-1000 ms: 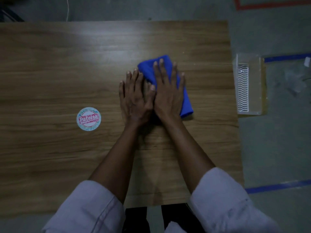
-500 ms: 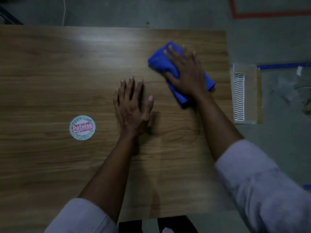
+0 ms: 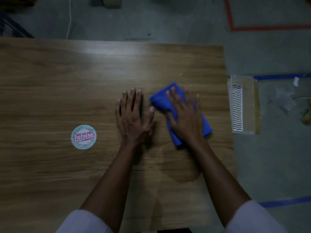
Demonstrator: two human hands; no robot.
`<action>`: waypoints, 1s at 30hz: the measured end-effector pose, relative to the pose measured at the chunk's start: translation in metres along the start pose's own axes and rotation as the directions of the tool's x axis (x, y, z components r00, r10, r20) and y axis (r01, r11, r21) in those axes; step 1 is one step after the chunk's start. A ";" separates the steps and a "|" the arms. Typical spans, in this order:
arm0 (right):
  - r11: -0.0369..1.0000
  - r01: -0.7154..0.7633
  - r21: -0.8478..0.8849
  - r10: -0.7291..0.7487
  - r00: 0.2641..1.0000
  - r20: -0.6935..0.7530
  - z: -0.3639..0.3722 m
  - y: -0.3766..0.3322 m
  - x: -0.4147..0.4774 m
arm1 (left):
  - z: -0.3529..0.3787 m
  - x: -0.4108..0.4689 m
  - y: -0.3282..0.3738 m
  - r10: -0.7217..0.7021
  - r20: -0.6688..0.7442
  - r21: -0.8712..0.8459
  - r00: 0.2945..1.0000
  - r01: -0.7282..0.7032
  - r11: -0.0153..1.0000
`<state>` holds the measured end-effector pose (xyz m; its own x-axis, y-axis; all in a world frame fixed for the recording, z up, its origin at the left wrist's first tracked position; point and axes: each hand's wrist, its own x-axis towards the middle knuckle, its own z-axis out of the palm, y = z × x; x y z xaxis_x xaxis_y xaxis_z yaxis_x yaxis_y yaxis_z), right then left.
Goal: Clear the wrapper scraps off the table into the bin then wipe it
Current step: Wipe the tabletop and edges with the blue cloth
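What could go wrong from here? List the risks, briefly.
The right hand presses flat on the blue cloth near the right edge of the table; a long stroke might slide it off toward the clear bin. The left hand rests flat beside it, so the wood beneath may go unwiped. The cloth might catch the edge of the round sticker.

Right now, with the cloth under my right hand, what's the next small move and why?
Probably slide the blue cloth toward the near edge under the right hand, which presses flat on it. The left hand lies flat on the table just beside it, blocking a leftward stroke.
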<state>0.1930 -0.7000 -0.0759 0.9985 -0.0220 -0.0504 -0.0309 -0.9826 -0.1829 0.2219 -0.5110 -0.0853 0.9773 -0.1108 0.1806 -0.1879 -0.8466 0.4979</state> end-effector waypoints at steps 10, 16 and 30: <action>1.000 -0.002 0.027 0.002 1.000 0.005 0.005 -0.064 0.067 | -0.001 0.002 0.001 -0.063 0.058 -0.038 0.996 0.066 0.997; 0.948 -0.313 0.057 0.316 0.947 -0.059 -0.004 0.011 0.016 | 0.005 0.055 0.006 -0.026 0.185 0.071 0.982 0.013 0.997; 0.976 -0.203 0.073 0.210 0.972 -0.106 0.001 -0.006 0.070 | 0.011 0.125 -0.013 0.002 0.143 0.138 0.990 -0.022 0.990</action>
<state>0.2629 -0.6952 -0.0789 0.9687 -0.2476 0.0170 -0.2365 -0.9415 -0.2400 0.3473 -0.5199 -0.0787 0.9808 -0.1860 0.0584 -0.1943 -0.9076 0.3722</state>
